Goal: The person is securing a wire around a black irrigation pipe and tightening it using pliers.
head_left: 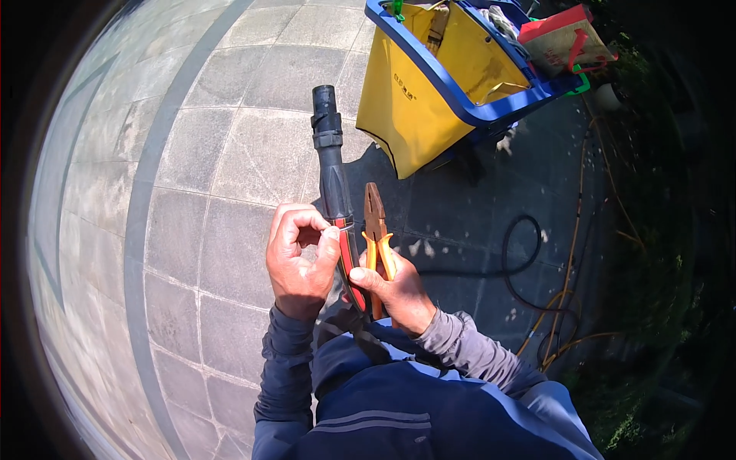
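Note:
A black nozzle [330, 153] with a ribbed neck stands upright in front of me, fitted to a black hose with red stripes [347, 261]. A thin, shiny wire [345, 226] crosses the hose just below the nozzle. The thumb and forefinger of my left hand [303, 253] are pinched together at this wire, beside the hose. My right hand [395, 287] grips a pair of rusty pliers [375, 218] by their orange-yellow handles, jaws pointing away from me. Its thumb presses on the striped hose. The lower hose passes down in front of my body.
A cart with a yellow bag [399, 92] and blue frame [479, 115] stands at the far right. A red and beige paper bag [567, 42] rests on it. A dark hose [510, 230] and orange cords [571, 253] lie on the right. Grey paving tiles [230, 245] cover the ground.

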